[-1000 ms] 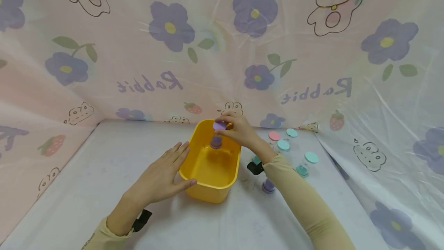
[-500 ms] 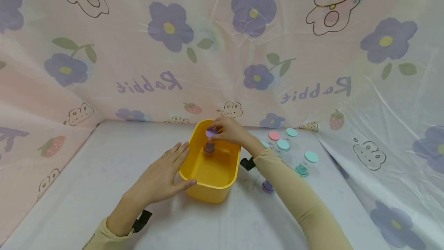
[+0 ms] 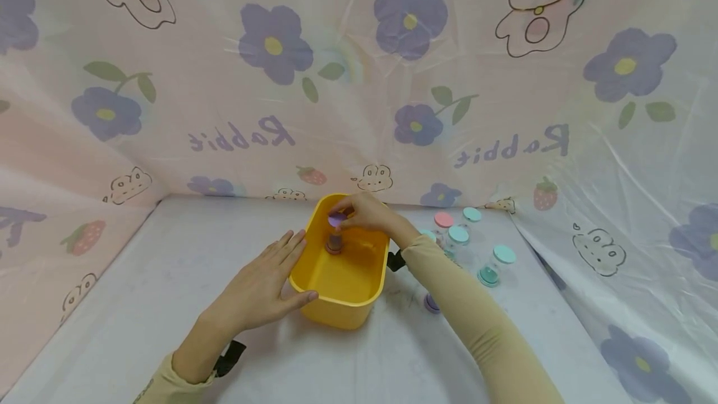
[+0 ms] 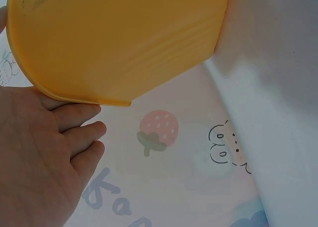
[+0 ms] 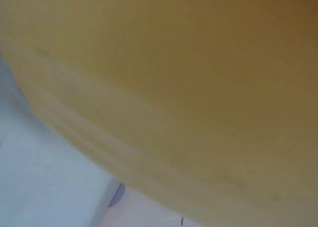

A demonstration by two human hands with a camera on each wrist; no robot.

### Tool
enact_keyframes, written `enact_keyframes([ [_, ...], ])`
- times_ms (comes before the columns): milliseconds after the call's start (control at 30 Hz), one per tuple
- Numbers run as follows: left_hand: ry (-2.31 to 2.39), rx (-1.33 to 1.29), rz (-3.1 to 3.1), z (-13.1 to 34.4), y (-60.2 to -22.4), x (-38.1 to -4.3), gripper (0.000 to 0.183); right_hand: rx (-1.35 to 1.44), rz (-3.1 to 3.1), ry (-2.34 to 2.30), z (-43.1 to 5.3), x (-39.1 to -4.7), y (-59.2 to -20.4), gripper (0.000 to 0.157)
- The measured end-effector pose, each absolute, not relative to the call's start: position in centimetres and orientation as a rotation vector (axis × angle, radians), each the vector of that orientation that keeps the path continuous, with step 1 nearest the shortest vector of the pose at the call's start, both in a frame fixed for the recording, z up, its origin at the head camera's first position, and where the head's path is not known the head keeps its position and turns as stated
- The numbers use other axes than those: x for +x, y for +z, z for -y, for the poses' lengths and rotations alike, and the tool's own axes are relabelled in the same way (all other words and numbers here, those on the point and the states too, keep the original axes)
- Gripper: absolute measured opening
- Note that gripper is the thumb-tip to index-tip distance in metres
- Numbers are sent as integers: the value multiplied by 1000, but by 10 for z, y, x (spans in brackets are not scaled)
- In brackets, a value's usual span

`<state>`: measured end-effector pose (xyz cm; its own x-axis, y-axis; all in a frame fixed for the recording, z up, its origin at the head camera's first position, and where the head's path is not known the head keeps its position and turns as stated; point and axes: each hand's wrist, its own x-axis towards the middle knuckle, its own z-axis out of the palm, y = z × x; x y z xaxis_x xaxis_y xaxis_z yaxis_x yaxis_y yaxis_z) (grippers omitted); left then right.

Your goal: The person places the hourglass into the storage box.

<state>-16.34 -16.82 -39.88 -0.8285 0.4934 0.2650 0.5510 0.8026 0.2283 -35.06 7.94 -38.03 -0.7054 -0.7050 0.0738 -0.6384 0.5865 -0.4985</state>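
Note:
My right hand [image 3: 367,214] reaches over the far right rim of a yellow plastic bin [image 3: 336,315] and pinches a small hourglass [image 3: 335,242] by its purple top cap. That hourglass stands roughly upright inside the bin, its base close over the floor toward the far end. My left hand [image 3: 252,288] lies flat along the bin's left rim, fingers straight; in the left wrist view its fingers [image 4: 82,115] touch the rim from outside. The right wrist view holds only the blurred yellow bin wall [image 5: 164,88], so the right hand is hidden there.
Right of the bin stand several more hourglasses: a pink-capped one [image 3: 444,221], teal-capped ones such as the nearer teal hourglass [image 3: 489,275], and a purple one [image 3: 432,302] partly behind the right sleeve [image 3: 477,310]. A printed rabbit-and-flower curtain [image 3: 348,142] walls the white table [image 3: 224,229].
My right hand has carried the purple hourglass left, toward me and lower into the bin, slowing in the last half second. The left hand has stayed in place on the rim.

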Motion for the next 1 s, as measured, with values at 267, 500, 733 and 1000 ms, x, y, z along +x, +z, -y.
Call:
enact_keyframes([
  [267, -444, -813, 2796, 168, -400, -164, 95, -1129, -2641, -745, -79, -351, -379, 36],
  [500, -448, -815, 2788, 168, -401, -164, 94, -1108, -2626, -721, -78, -349, -379, 38],
  [733, -436, -812, 2788, 168, -400, -163, 94, -1127, -2626, -697, -79, -346, -376, 39],
  [1000, -436, -814, 2786, 168, -400, -162, 94, -1161, -2636, -744, -85, -341, -368, 40],
])
